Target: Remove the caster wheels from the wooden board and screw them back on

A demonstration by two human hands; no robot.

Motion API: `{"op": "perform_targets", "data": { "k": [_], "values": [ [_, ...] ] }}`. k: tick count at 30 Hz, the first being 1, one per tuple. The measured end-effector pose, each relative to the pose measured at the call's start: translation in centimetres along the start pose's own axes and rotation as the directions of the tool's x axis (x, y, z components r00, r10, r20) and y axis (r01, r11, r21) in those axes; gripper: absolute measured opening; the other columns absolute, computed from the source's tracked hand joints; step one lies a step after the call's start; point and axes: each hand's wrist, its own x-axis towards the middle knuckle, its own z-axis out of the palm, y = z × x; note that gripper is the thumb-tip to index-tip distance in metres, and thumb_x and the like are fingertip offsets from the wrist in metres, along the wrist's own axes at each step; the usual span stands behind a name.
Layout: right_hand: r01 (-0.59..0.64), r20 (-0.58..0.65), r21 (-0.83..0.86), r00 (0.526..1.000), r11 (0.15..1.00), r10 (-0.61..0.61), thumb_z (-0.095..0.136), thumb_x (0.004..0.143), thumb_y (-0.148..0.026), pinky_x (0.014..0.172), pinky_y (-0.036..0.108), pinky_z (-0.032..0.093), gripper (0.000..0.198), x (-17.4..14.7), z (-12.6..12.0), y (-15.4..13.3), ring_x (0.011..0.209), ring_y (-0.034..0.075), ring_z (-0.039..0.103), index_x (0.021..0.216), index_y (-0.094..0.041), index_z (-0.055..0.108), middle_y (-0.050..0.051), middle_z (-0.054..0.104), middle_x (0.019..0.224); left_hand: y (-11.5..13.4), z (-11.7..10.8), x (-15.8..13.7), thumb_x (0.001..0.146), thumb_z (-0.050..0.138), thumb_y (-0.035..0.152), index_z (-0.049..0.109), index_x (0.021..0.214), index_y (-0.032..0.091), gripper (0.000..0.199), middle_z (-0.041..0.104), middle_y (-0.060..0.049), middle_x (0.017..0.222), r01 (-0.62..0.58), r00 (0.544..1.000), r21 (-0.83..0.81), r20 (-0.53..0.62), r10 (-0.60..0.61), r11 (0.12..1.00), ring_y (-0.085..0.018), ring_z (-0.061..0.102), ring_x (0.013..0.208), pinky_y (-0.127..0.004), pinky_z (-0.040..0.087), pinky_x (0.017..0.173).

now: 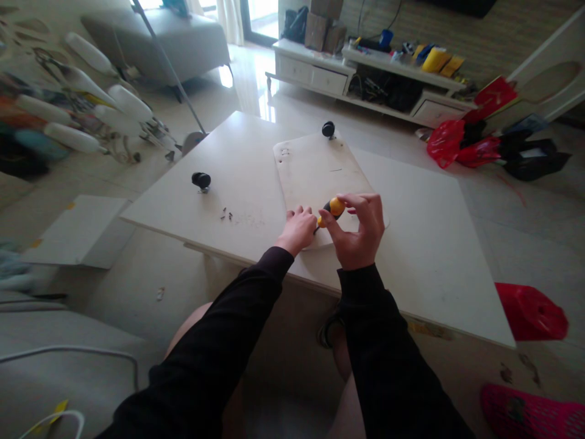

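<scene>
White table before you, bearing a pale board near its middle; to your left, a black wheel and, nearer you, small screws beside scattered specks

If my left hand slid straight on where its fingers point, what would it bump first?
Probably the yellow-and-black screwdriver, close beside the left hand, though depth is hard to judge.

Right of the pale board, the white table offers a wide way through. Leftward, small dark screws and a black caster obstruct a low sweep; a second caster stands at the board's far end. The left hand, right hand and screwdriver crowd its near end.
</scene>
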Motion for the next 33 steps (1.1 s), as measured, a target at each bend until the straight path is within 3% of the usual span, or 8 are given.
{"op": "perform_targets", "data": {
  "k": [5, 10, 16, 19, 22, 25, 28, 33],
  "values": [
    [0.035, 0.045, -0.022, 0.998, 0.999, -0.034, 0.058, 0.094, -0.018, 0.080, 0.040, 0.064, 0.036, 0.02, -0.15, -0.04, 0.103, 0.022, 0.073, 0.126, -0.029, 0.068, 0.006, 0.076, 0.115, 0.13, -0.21, -0.16, 0.099, 0.052, 0.017, 0.073, 0.119, 0.017, 0.030, 0.065, -0.019, 0.133, -0.015, 1.000, 0.065, 0.008, 0.014, 0.998, -0.038, 0.051, 0.126, -0.055, 0.044, 0.105],
    [-0.032, -0.004, -0.076, 0.999, 0.997, 0.032, 0.074, 0.091, -0.030, 0.076, 0.037, 0.063, 0.026, -0.03, 0.01, -0.07, 0.098, 0.021, 0.071, 0.117, -0.027, 0.075, 0.006, 0.070, 0.106, 0.05, -0.07, -0.10, 0.097, 0.051, 0.014, 0.067, 0.135, 0.019, 0.042, 0.064, -0.019, 0.135, -0.012, 1.000, 0.025, -0.006, 0.012, 1.000, -0.038, 0.051, 0.127, -0.056, 0.042, 0.106],
    [0.038, 0.014, -0.010, 0.999, 0.999, -0.038, 0.056, 0.091, -0.015, 0.080, 0.039, 0.063, 0.042, 0.00, -0.22, -0.03, 0.105, 0.023, 0.072, 0.129, -0.028, 0.067, 0.006, 0.076, 0.119, -0.09, 0.21, 0.13, 0.098, 0.052, 0.014, 0.074, 0.116, 0.016, 0.029, 0.064, -0.019, 0.132, -0.009, 1.000, 0.060, -0.001, 0.009, 0.998, -0.037, 0.052, 0.127, -0.053, 0.043, 0.106],
    [0.044, 0.028, -0.045, 0.999, 0.998, -0.043, 0.064, 0.091, -0.023, 0.078, 0.039, 0.063, 0.035, -0.03, -0.11, -0.09, 0.108, 0.025, 0.071, 0.125, -0.028, 0.069, 0.008, 0.074, 0.119, -0.14, 0.20, 0.12, 0.100, 0.048, 0.014, 0.072, 0.123, 0.017, 0.033, 0.065, -0.018, 0.133, -0.011, 1.000, 0.046, -0.006, 0.012, 0.999, -0.036, 0.053, 0.126, -0.053, 0.043, 0.105],
    [-0.030, 0.006, -0.087, 1.000, 0.996, 0.031, 0.075, 0.090, -0.032, 0.075, 0.038, 0.062, 0.031, -0.16, 0.23, -0.03, 0.096, 0.022, 0.069, 0.120, -0.029, 0.072, 0.006, 0.069, 0.107, -0.12, 0.07, -0.04, 0.099, 0.049, 0.013, 0.071, 0.128, 0.018, 0.037, 0.065, -0.018, 0.135, -0.016, 1.000, 0.050, -0.004, 0.016, 0.999, -0.037, 0.053, 0.127, -0.053, 0.044, 0.105],
    [-0.025, 0.010, -0.043, 1.000, 0.999, 0.025, 0.070, 0.092, -0.025, 0.080, 0.039, 0.063, 0.034, -0.23, 0.32, 0.16, 0.092, 0.021, 0.069, 0.125, -0.030, 0.069, 0.005, 0.071, 0.108, -0.06, 0.02, -0.14, 0.098, 0.051, 0.013, 0.071, 0.125, 0.018, 0.034, 0.065, -0.018, 0.133, -0.021, 1.000, 0.064, -0.006, 0.021, 0.998, -0.037, 0.053, 0.126, -0.053, 0.045, 0.103],
    [0.035, 0.044, 0.005, 0.998, 0.999, -0.035, 0.060, 0.089, -0.015, 0.085, 0.042, 0.064, 0.046, -0.21, 0.12, 0.19, 0.102, 0.023, 0.072, 0.132, -0.030, 0.064, 0.005, 0.074, 0.117, -0.12, 0.23, 0.00, 0.101, 0.049, 0.014, 0.073, 0.119, 0.017, 0.030, 0.066, -0.019, 0.132, -0.023, 1.000, 0.069, -0.012, 0.024, 0.997, -0.037, 0.054, 0.125, -0.053, 0.046, 0.103],
    [-0.018, 0.048, -0.033, 0.999, 0.999, 0.019, 0.076, 0.089, -0.027, 0.077, 0.037, 0.065, 0.036, -0.21, 0.16, 0.06, 0.099, 0.022, 0.070, 0.125, -0.029, 0.070, 0.006, 0.071, 0.111, -0.31, 0.49, 0.30, 0.102, 0.047, 0.016, 0.071, 0.123, 0.017, 0.032, 0.066, -0.019, 0.132, -0.024, 1.000, 0.056, -0.015, 0.025, 0.998, -0.037, 0.053, 0.125, -0.053, 0.045, 0.102]
  ]
}}
